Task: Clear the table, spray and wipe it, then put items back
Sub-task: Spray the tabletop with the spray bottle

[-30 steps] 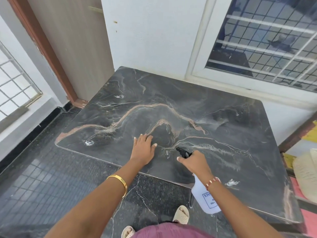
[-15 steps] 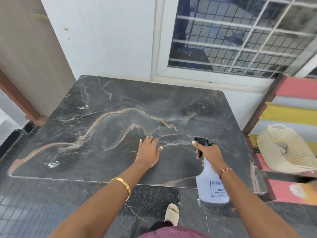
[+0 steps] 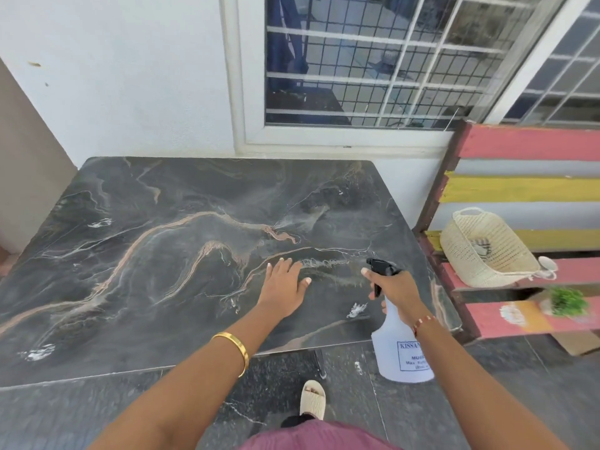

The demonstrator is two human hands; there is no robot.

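Table [image 3: 162,271]: dark veined marble top, pushed against the wall under the window; nothing stands on it, so clearing looks done and spraying is the step in hand.
Sprayer [image 3: 401,345]: white bottle, black trigger head, at 5 o'clock over the near right corner, nozzle aimed across the top; likely held there to wet the right half.
Right hand [image 3: 397,292]: grip clenched round the sprayer neck, a finger on the trigger.
Left hand [image 3: 285,287]: grip released, palm flat on the table at 6 o'clock, probably for balance.
Wet marks [image 3: 357,309]: white splashes near the sprayer and at 8 o'clock.
Bench [image 3: 526,147]: striped, at 3 o'clock, beside the table.
Basket [image 3: 483,251]: woven, on the bench, tilted.
Plant [image 3: 568,302]: small, green, on the bench front.
Obstruction: none on the top; no cloth in view.
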